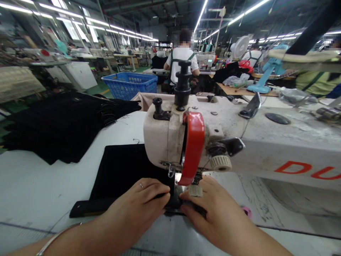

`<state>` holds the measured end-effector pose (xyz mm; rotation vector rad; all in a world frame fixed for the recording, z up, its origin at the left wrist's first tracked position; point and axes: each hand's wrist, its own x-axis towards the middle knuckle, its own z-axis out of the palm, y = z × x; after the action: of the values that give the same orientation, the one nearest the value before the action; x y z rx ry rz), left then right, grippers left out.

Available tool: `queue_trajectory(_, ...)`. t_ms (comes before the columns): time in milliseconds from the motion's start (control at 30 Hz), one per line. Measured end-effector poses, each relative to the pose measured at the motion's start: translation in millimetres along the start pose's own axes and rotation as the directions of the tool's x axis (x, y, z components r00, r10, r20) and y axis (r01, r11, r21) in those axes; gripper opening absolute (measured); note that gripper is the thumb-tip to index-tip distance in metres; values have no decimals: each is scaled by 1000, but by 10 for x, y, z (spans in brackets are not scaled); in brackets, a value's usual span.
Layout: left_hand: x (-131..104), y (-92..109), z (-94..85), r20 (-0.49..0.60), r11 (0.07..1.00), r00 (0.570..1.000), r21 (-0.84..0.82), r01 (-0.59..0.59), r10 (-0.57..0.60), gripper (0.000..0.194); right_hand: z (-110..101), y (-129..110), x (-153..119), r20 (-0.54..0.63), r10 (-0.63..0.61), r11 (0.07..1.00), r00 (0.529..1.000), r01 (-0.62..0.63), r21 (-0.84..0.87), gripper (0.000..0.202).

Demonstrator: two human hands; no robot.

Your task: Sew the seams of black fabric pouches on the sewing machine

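A flat piece of black fabric (122,170) lies on the white table, its front edge a folded band. My left hand (138,208) is closed on that band just left of the presser foot, thumb and fingers pressed together. On the other side of the needle area, my right hand (215,204) pinches the fabric's right end; the machine's tension knob partly covers its fingers. The white sewing machine (162,138) with a red lever guard (194,145) stands over the cloth. Its needle is largely hidden.
A stack of black fabric pieces (61,121) sits at the left of the white table (34,181). Behind are a blue basket (130,85), a seated person (183,58) and a light-blue fan (266,76). A pink round object (247,212) lies right of my right hand.
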<state>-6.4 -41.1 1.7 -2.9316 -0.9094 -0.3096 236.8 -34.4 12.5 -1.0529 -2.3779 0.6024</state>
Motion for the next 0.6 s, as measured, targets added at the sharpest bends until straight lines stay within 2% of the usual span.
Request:
queue_trajectory(100,-58,-35,43,14,999,999,-28,-29,29,33,22,-12,-7,-9,6,998,1000,-7,-60,13)
queue_trajectory(267,-59,-38,22,-42,971,996,-228,71,-83,36,58,-50,-42,40,5,987,999,1,-164,20)
queue_trajectory(367,-26,-43,-5,-51,938,990,-330,109,-133,33,57,-61,-47,65,20,987,998,-10,-159,20)
queue_trajectory(500,28,-79,-59,-4,924,996,-373,83,-91,31,68,-63,-28,-1,-20,994,1000,19,-112,19)
queue_trajectory(600,44,-97,-60,10,915,998,-399,63,-65,28,93,-71,-16,-5,-48,997,999,48,-55,28)
